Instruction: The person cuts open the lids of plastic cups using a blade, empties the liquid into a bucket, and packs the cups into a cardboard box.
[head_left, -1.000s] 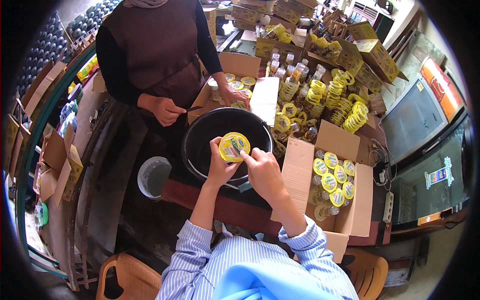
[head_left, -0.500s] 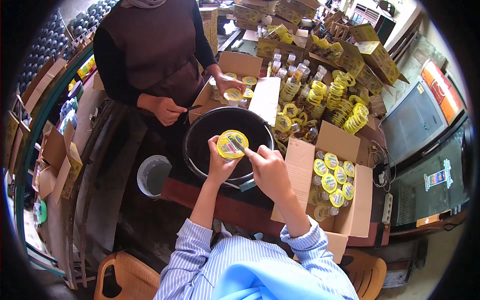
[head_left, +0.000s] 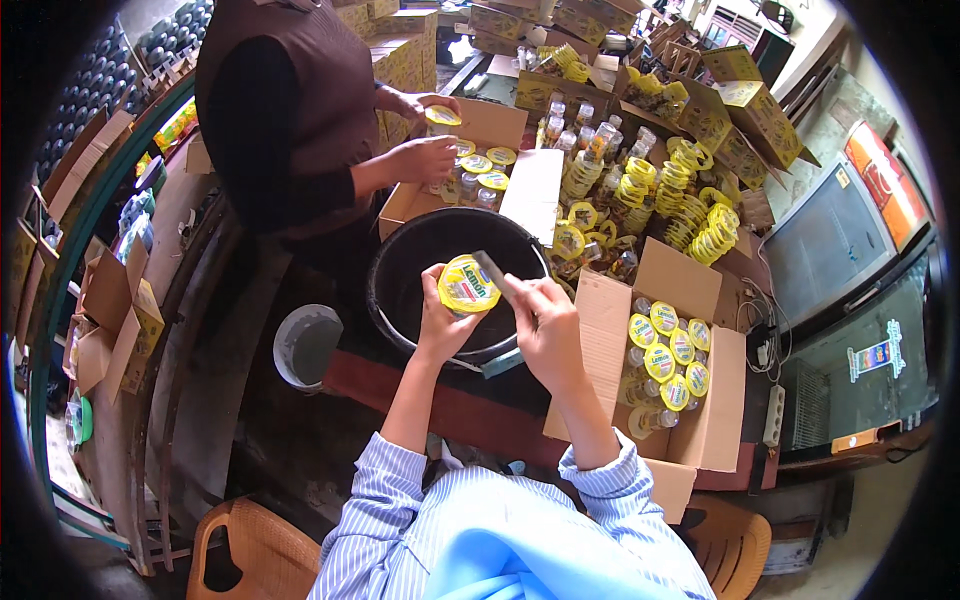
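Above the black bucket (head_left: 408,272), the left hand (head_left: 441,328) grips a yellow-lidded cup (head_left: 464,286); the right hand (head_left: 549,328) grips what looks like a blade (head_left: 491,270), which could nick the left hand if it slips.

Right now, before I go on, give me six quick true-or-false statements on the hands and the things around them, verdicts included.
1. The left hand holds a yellow-lidded cup. True.
2. The right hand is empty. False: the right hand grips a flat narrow tool.
3. In this view, the yellow-lidded cup overlaps the black bucket. True.
4. The grey pail stands to the right of the black bucket. False: the grey pail is to its left.
5. The open carton at the right contains several cups with yellow lids. True.
6. The co-worker is empty-handed. False: the co-worker holds another lidded cup.
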